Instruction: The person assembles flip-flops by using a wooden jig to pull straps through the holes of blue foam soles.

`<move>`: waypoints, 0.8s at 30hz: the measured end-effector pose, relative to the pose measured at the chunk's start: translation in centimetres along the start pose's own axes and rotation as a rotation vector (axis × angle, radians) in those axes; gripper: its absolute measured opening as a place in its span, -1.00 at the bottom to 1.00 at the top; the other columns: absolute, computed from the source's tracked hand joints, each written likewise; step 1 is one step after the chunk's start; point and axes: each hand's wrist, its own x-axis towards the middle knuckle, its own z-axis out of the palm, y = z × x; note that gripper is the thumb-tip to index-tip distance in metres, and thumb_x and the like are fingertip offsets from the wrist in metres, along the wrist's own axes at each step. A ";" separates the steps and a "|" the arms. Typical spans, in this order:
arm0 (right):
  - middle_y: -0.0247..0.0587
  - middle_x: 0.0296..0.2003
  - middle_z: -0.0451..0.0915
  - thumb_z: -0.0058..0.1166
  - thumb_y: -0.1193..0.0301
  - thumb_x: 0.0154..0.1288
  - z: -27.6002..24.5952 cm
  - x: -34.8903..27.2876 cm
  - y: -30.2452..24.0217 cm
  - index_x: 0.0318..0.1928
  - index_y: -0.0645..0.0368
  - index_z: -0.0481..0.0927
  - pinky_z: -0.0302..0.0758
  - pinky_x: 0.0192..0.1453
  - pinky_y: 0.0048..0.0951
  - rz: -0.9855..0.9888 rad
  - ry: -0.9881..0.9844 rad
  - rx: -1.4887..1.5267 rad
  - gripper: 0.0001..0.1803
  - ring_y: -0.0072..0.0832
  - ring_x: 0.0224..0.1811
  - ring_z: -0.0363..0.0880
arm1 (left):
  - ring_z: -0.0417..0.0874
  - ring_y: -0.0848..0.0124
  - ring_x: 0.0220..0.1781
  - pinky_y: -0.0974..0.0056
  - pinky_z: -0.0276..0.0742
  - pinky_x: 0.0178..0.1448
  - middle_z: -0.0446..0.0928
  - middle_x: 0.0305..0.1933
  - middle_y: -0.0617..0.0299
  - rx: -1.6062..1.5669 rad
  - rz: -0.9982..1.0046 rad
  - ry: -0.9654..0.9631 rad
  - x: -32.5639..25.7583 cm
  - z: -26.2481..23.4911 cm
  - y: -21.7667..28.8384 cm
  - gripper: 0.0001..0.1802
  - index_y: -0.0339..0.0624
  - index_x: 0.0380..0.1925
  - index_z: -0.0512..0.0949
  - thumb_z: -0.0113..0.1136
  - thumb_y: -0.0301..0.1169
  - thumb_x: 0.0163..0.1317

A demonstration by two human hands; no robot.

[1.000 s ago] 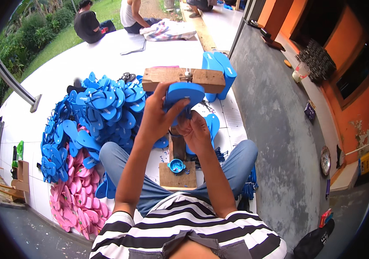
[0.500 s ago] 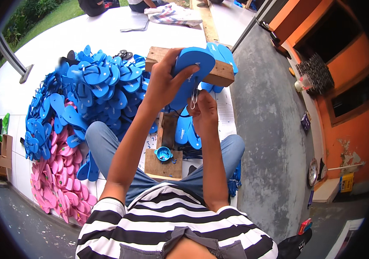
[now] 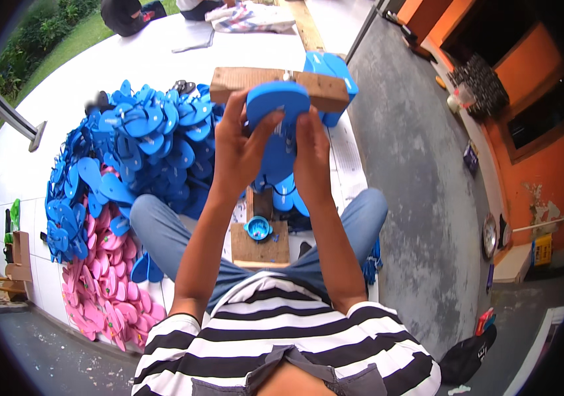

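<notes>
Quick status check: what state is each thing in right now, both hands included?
Left hand: raised, gripping the blue sandal sole.
Right hand: raised, gripping the same sole from the other side.
Blue sandal sole: held up between both hands.
Blue sandal pile: heaped loosely on the floor.
Pink sandal pile: heaped beside the blue one.
Small blue cup: upright on the wooden board.

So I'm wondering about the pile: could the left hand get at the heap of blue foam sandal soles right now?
Probably yes, once freed. The left hand is gripping the blue foam sandal sole together with the right hand. The heap of blue soles lies just beside it on the person's left, with nothing between.
</notes>
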 end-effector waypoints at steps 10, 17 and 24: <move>-0.07 -0.07 0.56 0.10 0.27 0.39 -2.1 -12.0 -2.1 0.12 0.29 0.47 0.50 0.00 -0.31 -0.152 -0.020 -0.337 -0.57 -0.30 -0.10 0.57 | 0.64 0.25 -0.19 0.14 0.58 0.00 0.52 -0.05 -0.10 0.035 0.181 -0.130 -12.0 -2.8 2.3 -0.68 -0.17 0.01 0.35 0.17 -0.35 0.35; -0.04 -0.02 0.58 0.24 0.48 0.21 -3.0 -13.4 -1.7 0.03 0.23 0.53 0.45 0.31 -0.03 -0.306 -0.120 -0.320 -0.64 -0.12 0.10 0.60 | 0.68 0.19 -0.13 -0.09 0.49 0.16 0.66 -0.18 0.10 0.224 0.469 -0.303 -12.1 -3.1 4.2 -0.68 0.04 -0.23 0.50 0.38 -0.43 0.01; -0.08 -0.06 0.59 0.24 0.59 0.17 -2.6 -12.8 -1.4 -0.02 0.24 0.56 0.45 0.32 -0.07 -0.202 -0.054 -0.170 -0.67 -0.15 0.07 0.61 | 0.70 0.16 -0.14 -0.02 0.60 0.05 0.66 -0.18 0.06 0.226 0.356 -0.321 -12.0 -2.8 4.2 -0.69 -0.02 -0.25 0.51 0.39 -0.46 -0.01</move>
